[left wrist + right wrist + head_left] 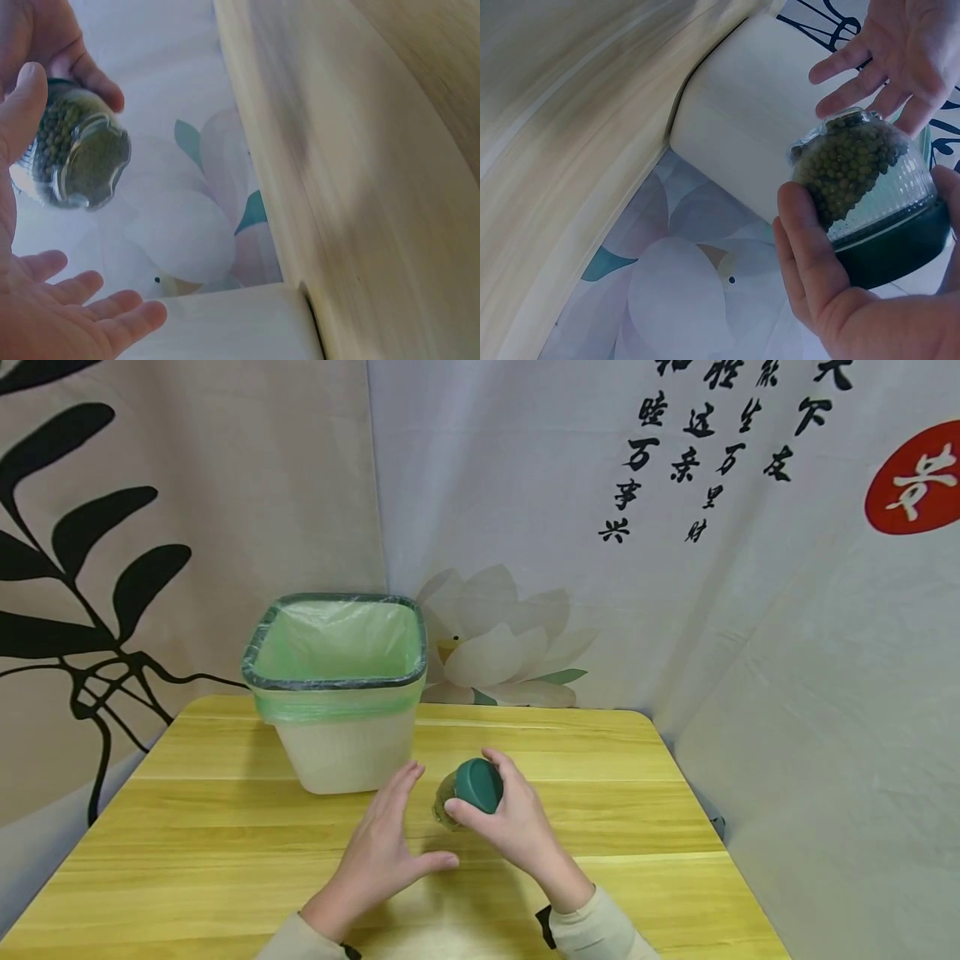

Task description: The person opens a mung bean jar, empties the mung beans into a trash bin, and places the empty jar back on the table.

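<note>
My right hand (521,822) grips a small clear jar with a dark green lid (480,785) by its lid end, tilted above the table. Small round green beans (847,169) partly fill the ribbed jar, as the right wrist view shows. In the left wrist view the clear base of the jar (94,161) faces the camera. Just left of the jar, my left hand (378,852) is held with fingers extended and thumb spread, apart from the jar in the head view. In the left wrist view its palm (52,322) is turned up below the jar.
A whitish bin (345,752) lined with a thin green bag stands at the back left of the wooden table (630,827). Behind the table hangs a pale cloth (510,460) printed with a lotus and black characters. Dark printed leaves (97,527) show at the left.
</note>
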`<state>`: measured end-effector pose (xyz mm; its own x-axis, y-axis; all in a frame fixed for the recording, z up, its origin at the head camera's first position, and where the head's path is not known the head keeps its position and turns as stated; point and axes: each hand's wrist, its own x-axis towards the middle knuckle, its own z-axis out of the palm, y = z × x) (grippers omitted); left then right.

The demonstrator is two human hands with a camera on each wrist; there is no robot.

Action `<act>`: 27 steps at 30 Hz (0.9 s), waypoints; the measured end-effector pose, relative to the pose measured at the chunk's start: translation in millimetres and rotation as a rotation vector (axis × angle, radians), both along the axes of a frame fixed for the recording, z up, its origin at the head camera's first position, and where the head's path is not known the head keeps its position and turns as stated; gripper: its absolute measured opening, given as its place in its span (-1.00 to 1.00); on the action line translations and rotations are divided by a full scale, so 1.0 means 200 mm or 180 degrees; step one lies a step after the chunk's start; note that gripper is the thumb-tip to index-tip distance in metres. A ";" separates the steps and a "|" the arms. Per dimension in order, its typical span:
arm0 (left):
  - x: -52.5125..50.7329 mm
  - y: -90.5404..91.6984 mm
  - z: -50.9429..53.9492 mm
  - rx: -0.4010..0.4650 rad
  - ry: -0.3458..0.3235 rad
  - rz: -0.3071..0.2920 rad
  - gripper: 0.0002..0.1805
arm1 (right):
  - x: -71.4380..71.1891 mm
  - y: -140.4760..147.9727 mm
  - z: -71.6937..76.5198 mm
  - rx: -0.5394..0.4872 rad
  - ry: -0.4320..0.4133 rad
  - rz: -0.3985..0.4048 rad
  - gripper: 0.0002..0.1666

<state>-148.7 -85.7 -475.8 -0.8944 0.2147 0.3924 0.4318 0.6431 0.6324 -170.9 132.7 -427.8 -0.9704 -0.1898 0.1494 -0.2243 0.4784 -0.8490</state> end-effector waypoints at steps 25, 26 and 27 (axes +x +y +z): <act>-0.02 0.10 -0.02 0.0256 -0.0025 -0.0046 0.30 | 0.07 -0.08 0.01 -0.0111 -0.0022 0.0242 0.09; -0.01 0.10 -0.02 0.0264 -0.0029 -0.0051 0.30 | 0.07 -0.08 0.01 -0.0112 -0.0012 0.0248 0.09; -0.01 0.10 -0.02 0.0281 -0.0034 -0.0058 0.30 | 0.07 -0.08 0.01 -0.0113 -0.0008 0.0253 0.09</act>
<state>-151.5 -65.2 -479.6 -0.8948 0.1959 0.4011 0.4359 0.5768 0.6908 -156.4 115.9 -425.5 -0.9529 -0.2608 0.1550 -0.2582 0.4288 -0.8657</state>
